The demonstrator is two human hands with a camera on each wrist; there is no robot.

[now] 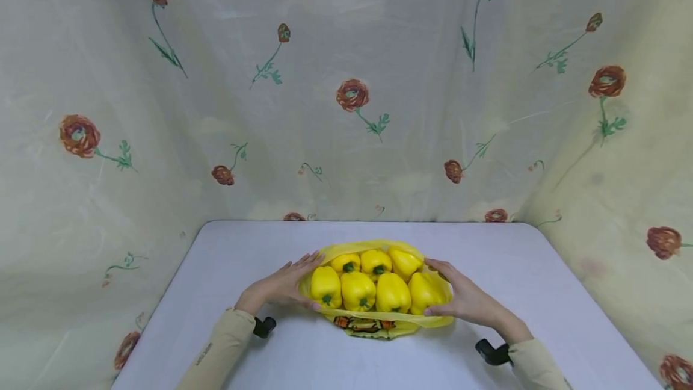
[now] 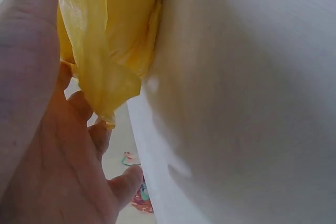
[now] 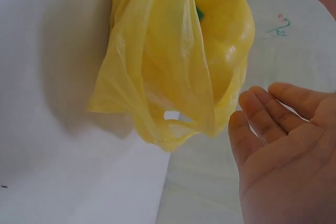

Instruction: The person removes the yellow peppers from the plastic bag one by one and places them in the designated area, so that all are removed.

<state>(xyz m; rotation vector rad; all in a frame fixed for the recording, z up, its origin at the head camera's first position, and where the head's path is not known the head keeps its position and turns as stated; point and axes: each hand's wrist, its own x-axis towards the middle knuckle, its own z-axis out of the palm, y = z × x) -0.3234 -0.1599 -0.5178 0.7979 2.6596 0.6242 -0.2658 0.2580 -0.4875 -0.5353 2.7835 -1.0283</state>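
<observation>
A yellow plastic bag (image 1: 408, 327) is sitting on the white tabletop (image 1: 330, 363), its mouth gaping upward and its near side showing an orange and black print (image 1: 364, 323). Inside, seven yellow bell peppers (image 1: 358, 291) are resting in two rows, three behind and four in front, several showing green stems. The left hand (image 1: 284, 284) is spanning the bag's left end, the fingers lying toward the back rim and the thumb toward the front. The right hand (image 1: 471, 297) is bracketing the right end likewise, its thumb at the front rim. Each grip is standing apart, with thumb and fingers spread; how firmly either is touching the plastic, the views are not telling. Beige sleeves (image 1: 224, 333) are covering both forearms, and flower-patterned cloth (image 1: 406, 185) is hanging behind the tabletop.
</observation>
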